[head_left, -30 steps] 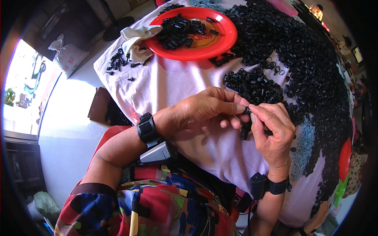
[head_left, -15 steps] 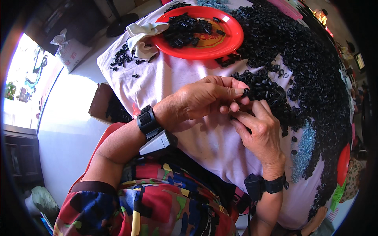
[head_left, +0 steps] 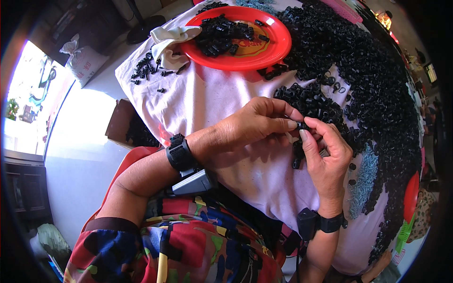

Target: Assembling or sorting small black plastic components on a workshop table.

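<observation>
My left hand and my right hand meet over the cloth at the near edge of the black heap. A small black plastic part sits between both sets of fingertips, each thumb and forefinger pinching it. Its exact shape is mostly covered by the fingers. Just below, beside my right thumb, is another black piece; whether it lies on the cloth or hangs from the fingers I cannot tell. Loose black plastic parts spread right behind the hands. Each wrist wears a black strap with a small device.
A red plate holds black parts, with white gloves over its left rim. Tiny bluish pieces lie to the right. A cardboard box stands left of the table. Another person's hand shows at the lower right.
My right hand has risen, and its thumb and forefinger now meet the black part at my left fingertips. My left hand has shifted slightly down and right.
</observation>
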Demonstrator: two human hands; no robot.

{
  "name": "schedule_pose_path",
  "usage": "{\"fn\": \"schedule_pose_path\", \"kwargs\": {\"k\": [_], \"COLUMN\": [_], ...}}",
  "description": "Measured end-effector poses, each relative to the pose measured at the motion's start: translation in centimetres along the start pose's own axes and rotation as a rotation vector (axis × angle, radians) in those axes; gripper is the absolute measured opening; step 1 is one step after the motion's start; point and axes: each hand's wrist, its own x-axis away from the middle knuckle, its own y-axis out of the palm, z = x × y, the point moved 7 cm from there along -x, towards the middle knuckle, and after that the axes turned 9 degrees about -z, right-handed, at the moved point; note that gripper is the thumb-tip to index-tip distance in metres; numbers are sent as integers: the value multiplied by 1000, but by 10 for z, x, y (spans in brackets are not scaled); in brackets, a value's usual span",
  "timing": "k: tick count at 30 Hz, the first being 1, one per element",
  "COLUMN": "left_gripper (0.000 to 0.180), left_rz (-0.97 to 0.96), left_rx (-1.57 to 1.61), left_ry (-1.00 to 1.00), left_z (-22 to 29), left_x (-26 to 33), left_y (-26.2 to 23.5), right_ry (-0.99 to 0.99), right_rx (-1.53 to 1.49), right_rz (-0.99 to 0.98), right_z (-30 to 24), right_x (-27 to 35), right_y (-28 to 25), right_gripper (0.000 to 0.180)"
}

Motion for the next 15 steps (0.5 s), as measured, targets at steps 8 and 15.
{"fn": "schedule_pose_path", "kwargs": {"k": [8,15], "left_gripper": [26,25], "left_rz": [-13,-4], "left_rx": [-189,-266], "left_ry": [38,38], "left_z": [0,2], "left_x": [-8,-8], "left_y": [-4,-2], "right_ry": [-26,23], "right_rx": [-4,-53], "right_rz": [8,32], "right_z": [2,7], "right_x": [3,5], "right_y": [0,-1], "right_gripper": [21,20]}}
